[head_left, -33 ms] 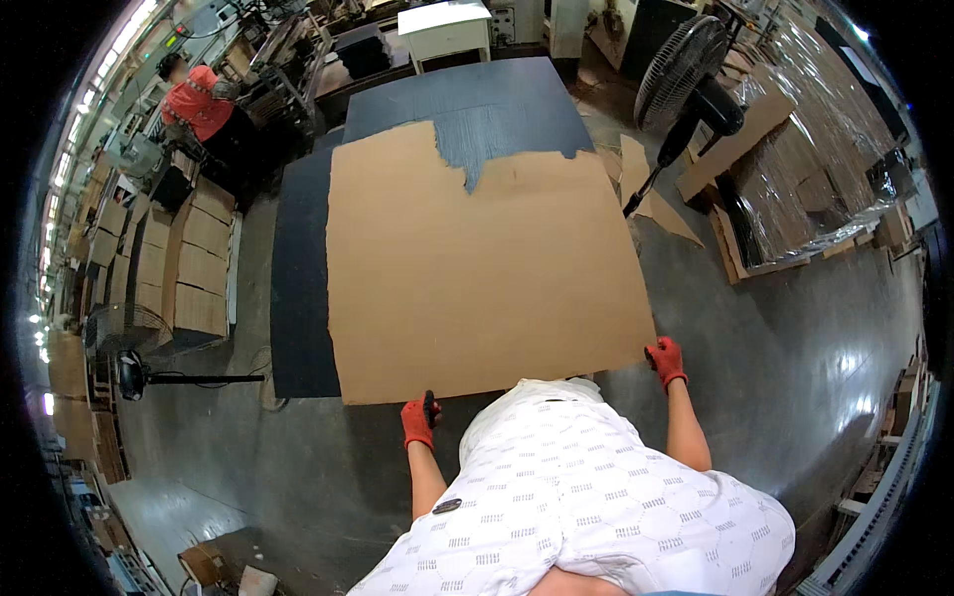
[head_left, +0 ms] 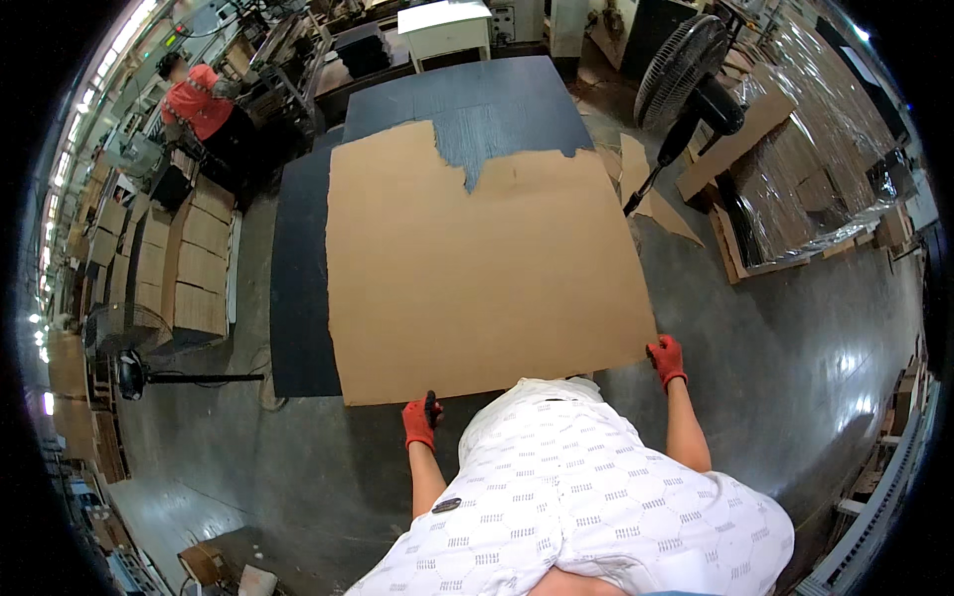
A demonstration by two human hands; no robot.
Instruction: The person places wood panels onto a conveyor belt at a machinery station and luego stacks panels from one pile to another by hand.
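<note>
A large brown cardboard sheet (head_left: 487, 278) lies in front of me on dark grey sheets (head_left: 301, 268), its far edge torn and ragged. Both my hands wear red gloves with dark palms. My left hand (head_left: 420, 419) is closed at the sheet's near edge, left of my body, thumb side up. At the near right corner, my right hand (head_left: 667, 363) is closed on the edge. The fingertips of both hands are partly hidden. Beyond the torn edge, a dark blue-grey surface (head_left: 517, 99) shows streaks.
A standing fan (head_left: 686, 79) is at the right, by torn cardboard pieces (head_left: 661, 214) and a film-wrapped stack (head_left: 810, 169). To the left are stacked cartons (head_left: 202, 263) and another fan (head_left: 131, 375). A person in a red shirt (head_left: 204, 104) works at far left. A white table (head_left: 445, 30) stands behind.
</note>
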